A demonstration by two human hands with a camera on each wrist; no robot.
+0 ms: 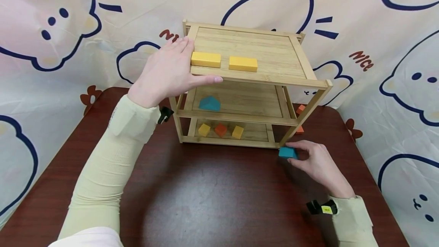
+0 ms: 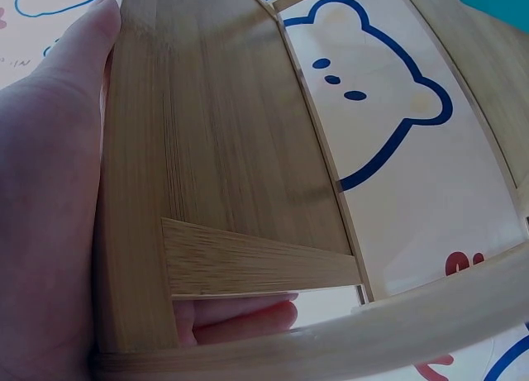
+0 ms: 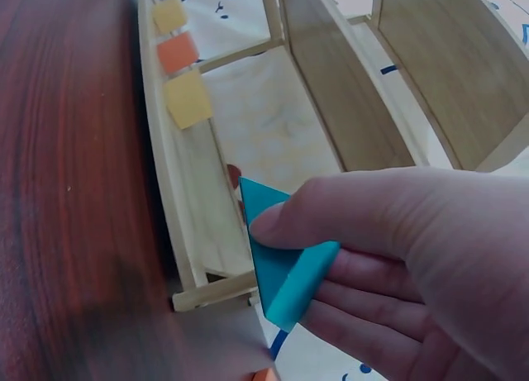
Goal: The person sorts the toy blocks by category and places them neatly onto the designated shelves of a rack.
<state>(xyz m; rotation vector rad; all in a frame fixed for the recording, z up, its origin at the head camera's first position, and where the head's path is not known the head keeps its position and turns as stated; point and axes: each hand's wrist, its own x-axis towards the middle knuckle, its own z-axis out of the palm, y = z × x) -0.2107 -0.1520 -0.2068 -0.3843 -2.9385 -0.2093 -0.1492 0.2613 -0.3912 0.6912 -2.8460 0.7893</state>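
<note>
My left hand rests on the top left corner of a three-tier wooden shelf, its fingers straight and its thumb along the front edge. Seen from below in the left wrist view, the fingers show through a gap at the shelf's side. Beside the shelf's front right foot, my right hand pinches a blue triangular block between thumb and fingers. Two yellow rectangular blocks, one left and one right, lie on the top tier. A second blue block sits on the middle tier.
The bottom tier bears a yellow block, an orange block and another yellow block in a row. Orange blocks lie by the shelf's right side on the dark wooden table. A patterned cloth hangs behind.
</note>
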